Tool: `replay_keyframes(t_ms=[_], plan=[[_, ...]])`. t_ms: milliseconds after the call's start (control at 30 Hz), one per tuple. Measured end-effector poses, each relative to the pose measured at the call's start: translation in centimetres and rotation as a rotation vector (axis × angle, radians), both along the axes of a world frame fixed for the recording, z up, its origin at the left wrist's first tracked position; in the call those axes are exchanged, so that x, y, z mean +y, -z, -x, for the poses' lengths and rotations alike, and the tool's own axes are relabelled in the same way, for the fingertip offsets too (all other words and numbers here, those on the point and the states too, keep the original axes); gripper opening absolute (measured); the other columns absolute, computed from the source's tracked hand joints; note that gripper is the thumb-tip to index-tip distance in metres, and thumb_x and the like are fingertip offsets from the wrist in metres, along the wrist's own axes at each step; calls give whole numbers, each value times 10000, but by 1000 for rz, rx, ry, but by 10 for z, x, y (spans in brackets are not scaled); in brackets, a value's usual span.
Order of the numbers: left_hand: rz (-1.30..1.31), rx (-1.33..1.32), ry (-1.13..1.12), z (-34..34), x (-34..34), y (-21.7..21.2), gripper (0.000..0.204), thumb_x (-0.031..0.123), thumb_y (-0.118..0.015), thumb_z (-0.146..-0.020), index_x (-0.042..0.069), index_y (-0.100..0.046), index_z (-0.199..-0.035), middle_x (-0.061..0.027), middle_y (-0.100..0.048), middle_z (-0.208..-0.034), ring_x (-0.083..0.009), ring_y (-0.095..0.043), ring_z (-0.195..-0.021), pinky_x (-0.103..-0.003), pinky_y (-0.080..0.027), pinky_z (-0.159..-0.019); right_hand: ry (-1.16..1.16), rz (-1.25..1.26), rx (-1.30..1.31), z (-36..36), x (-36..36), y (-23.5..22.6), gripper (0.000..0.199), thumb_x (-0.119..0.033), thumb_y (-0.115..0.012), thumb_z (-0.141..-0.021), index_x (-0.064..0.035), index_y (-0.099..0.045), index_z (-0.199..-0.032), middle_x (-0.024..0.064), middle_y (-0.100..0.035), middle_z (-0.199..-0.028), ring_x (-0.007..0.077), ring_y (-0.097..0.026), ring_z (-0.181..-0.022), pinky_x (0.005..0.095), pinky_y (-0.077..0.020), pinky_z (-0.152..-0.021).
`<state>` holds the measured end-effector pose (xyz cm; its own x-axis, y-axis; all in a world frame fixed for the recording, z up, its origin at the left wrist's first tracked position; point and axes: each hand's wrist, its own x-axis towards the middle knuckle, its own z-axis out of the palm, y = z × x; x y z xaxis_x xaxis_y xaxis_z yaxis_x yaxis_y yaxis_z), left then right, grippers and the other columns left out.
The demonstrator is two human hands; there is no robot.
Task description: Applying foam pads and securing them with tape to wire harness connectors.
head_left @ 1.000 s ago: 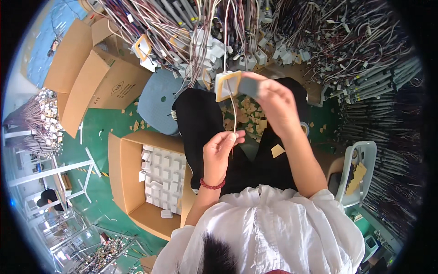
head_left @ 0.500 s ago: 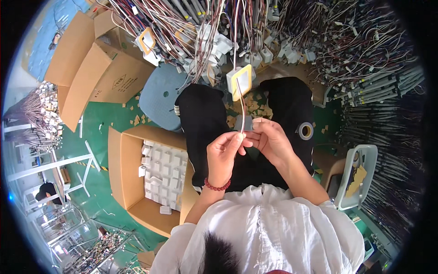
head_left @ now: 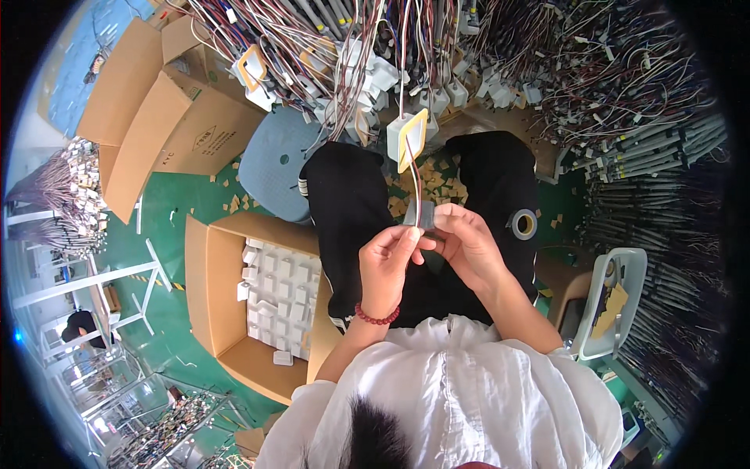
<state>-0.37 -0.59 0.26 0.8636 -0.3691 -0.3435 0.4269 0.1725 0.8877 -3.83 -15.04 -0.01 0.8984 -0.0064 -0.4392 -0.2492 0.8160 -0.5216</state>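
My left hand pinches a few thin wires, brown and white, between thumb and fingers. They run up into a white square housing with a yellow-edged open face, which hangs from wires above my lap. In my right hand, thumb and fingers are closed on a small grey strip that looks like tape. The strip lies against the wires, just above my left fingertips. A roll of tape rests on my right thigh, its core facing up.
Bundles of wires with white housings hang ahead. An open carton at my left holds rows of white blocks. Beyond it are a blue stool and a larger carton. A white bin stands at right.
The grey strip has shifted slightly and more of it shows beside the wires. The hanging housing has turned a little. My left hand has moved slightly right.
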Motion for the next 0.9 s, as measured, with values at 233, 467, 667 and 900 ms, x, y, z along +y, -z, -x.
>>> replay_keyframes(t_ms=[233,467,667,900], plan=[[72,43,17,3,-2,-6,167,128,-600,-908,-30,-650,-931,-96,-683,-809,-64,-509,-604,-186,-410,-582,-93,-174,-130,-7,-8,4,209,-232,-545,-932,-34,-572,-991,79,-615,-947,204,-614,-795,361,-515,-741],[20,-8,53,6,-1,-6,170,140,-578,-918,-12,-653,-926,-91,-675,-795,-73,-514,-621,-204,-420,-600,-151,-179,-140,-8,-3,11,439,-292,-675,-850,1,-568,-1160,66,-602,-820,126,-514,-592,354,-518,-574],[-75,-103,60,10,-4,-6,156,108,-585,-912,-25,-653,-955,-89,-680,-802,-71,-540,-627,-199,-439,-594,-160,-105,-153,-9,-2,12,306,-248,-644,-882,-3,-623,-1064,34,-604,-807,87,-469,-563,264,-479,-518],[-219,-301,7,15,-5,0,150,109,-635,-881,-40,-641,-878,-58,-651,-683,-70,-585,-586,-209,-441,-538,-69,16,-122,-7,8,-4,207,-226,-606,-909,-22,-597,-945,0,-556,-721,63,-460,-568,214,-411,-481]])
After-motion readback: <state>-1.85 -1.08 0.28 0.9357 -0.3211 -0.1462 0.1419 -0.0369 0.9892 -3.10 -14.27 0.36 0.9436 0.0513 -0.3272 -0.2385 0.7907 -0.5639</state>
